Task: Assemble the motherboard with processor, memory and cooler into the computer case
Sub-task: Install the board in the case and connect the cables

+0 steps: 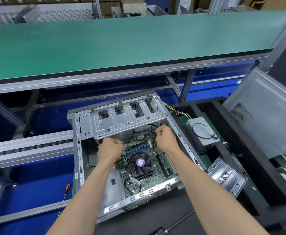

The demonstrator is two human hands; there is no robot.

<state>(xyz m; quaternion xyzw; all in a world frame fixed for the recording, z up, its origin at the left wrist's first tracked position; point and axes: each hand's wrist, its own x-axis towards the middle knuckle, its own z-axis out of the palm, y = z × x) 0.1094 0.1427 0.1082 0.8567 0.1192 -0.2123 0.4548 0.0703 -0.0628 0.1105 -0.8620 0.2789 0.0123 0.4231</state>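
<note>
Both forearms reach into computer case (78, 133); left hand (109, 150), right hand (166, 138) fingers pinching black cable (139, 141) over motherboard (155, 177).

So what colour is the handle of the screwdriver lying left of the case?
Orange and black, on the screwdriver, seen in the head view.

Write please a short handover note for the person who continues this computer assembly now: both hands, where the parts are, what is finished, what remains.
Left hand: curled on a black cable over the memory slots.
Right hand: pinches the same cable near the drive cage.
Motherboard already lies inside the open case, with the cooler mounted on it.
Power supply sits outside, right of the case; screw tray is nearer on that side; orange screwdriver lies to the left.
Left to do, likely: cable routing, screws, power supply.
</note>
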